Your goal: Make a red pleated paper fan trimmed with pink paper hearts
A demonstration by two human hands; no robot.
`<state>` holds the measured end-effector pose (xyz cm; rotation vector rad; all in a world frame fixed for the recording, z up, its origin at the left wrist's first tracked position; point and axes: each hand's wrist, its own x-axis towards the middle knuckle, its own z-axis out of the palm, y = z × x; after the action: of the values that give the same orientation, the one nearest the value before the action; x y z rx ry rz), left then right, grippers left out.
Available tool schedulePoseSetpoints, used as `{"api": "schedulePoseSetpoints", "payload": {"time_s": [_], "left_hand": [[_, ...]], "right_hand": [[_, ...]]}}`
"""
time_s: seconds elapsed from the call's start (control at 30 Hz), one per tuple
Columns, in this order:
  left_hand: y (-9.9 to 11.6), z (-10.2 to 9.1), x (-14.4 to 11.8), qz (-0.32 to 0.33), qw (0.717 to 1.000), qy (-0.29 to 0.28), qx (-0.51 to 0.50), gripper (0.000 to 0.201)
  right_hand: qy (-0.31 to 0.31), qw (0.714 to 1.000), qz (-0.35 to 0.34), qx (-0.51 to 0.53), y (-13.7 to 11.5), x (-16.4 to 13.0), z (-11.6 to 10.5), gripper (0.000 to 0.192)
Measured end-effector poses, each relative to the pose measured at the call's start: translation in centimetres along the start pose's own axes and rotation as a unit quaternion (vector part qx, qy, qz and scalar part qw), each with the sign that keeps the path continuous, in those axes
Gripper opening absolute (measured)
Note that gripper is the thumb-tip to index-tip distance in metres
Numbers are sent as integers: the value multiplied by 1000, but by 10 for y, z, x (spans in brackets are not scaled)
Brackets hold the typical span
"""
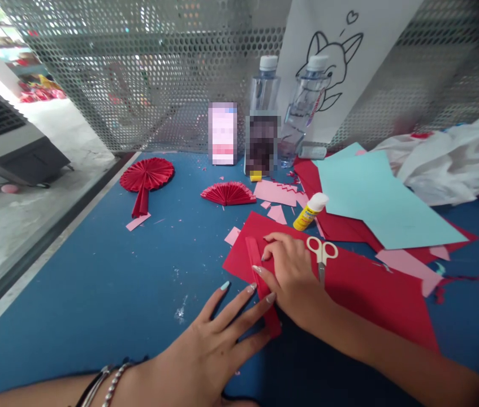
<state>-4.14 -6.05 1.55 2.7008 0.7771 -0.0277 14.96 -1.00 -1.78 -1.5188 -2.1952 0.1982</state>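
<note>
Nearest the camera, the left hand (218, 345) lies flat and open, fingers spread, their tips pressing the lower end of a narrow folded strip (260, 282) along the near-left edge of a red paper sheet (366, 288). The right hand (292, 271) rests palm-down on the same sheet just beyond, fingers curled loosely onto the upper part of the fold, gripping nothing.

That pleat looks easy to spoil: the sheet lies loose on the smooth blue surface (107, 282), so uneven pressure from either hand could let it slide or skew the crease. Scissors (322, 254) lie on the red sheet just beside the right hand (blades hidden under the wrist, as far as I can tell), and a sideways sweep could catch them. A glue bottle (310, 211) lies near, beyond the scissors, and could be knocked rolling.

Room is open to the left and near side, bare blue apart from small scraps. To the right, a light blue sheet (375, 203) and pink offcuts (404, 265) crowd the space. The surface's left edge (52, 249) stands well apart from the work.
</note>
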Motion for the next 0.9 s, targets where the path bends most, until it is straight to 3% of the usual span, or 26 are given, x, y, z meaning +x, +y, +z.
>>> {"api": "schedulePoseSetpoints", "payload": {"time_s": [0.13, 0.23, 0.6, 0.9], "left_hand": [[-4, -1, -1, 12, 1000, -2, -17, 68], [-5, 1, -2, 6, 1000, -3, -14, 69], [-5, 10, -5, -23, 999, 30, -18, 76], [-4, 9, -5, -71, 996, 44, -18, 72]], "right_hand": [[-17, 996, -42, -76, 4, 1, 7, 37], [-60, 990, -57, -114, 8, 4, 10, 48], [-126, 980, -26, -151, 11, 16, 5, 48], [-120, 984, -29, -130, 9, 25, -1, 47]]}}
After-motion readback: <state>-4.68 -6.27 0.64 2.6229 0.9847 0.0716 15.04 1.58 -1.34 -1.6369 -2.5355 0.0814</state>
